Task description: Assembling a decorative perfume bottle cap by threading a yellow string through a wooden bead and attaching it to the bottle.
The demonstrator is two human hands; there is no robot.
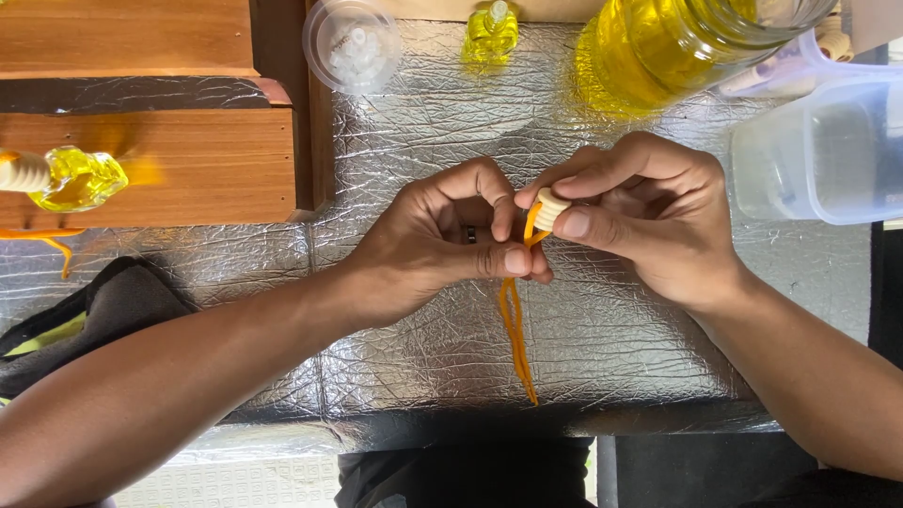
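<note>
Orange cord [514, 329], limp and light, we pinch with our left hand [442, 240]; our right hand [649, 212] grips its ridged cap [551, 205], probably wooden.

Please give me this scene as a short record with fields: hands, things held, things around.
left hand: pinches the orange cord just below the cap
right hand: holds the ribbed cream cap between thumb and fingers
cord: hangs down over the foil surface
behind: small yellow bottle, big jar of yellow liquid, clear tub
left side: capped yellow bottle on wooden box
</note>
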